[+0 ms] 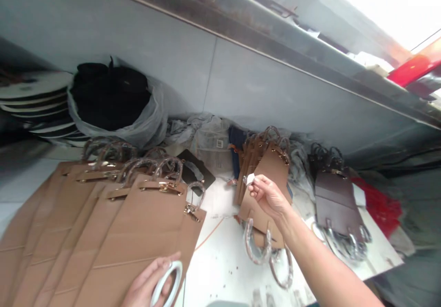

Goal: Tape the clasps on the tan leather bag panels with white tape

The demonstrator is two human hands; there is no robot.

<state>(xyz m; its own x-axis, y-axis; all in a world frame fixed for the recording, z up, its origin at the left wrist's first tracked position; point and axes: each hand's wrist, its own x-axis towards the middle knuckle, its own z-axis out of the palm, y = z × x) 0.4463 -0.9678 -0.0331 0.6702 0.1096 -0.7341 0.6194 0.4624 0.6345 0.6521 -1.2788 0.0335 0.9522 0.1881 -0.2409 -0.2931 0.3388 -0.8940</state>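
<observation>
My left hand (146,283) is closed around a roll of white tape (177,279), low over the near brown bag panel. Between thumb and fingertips, my right hand (268,194) pinches a small white piece of tape (250,179). It is above a stack of brown bag panels (275,167) whose handles are wrapped in clear plastic. To the left, several overlapping brown bag panels (138,229) lie fanned out, with gold clasps and wrapped handles along their top edges.
Dark brown bag panels (336,197) lie at the right of the white table (213,261). A plastic-lined container of black material (110,96) stands at the back left beside stacked reels (34,86). Red material (379,206) is at far right. A metal beam (241,31) crosses above.
</observation>
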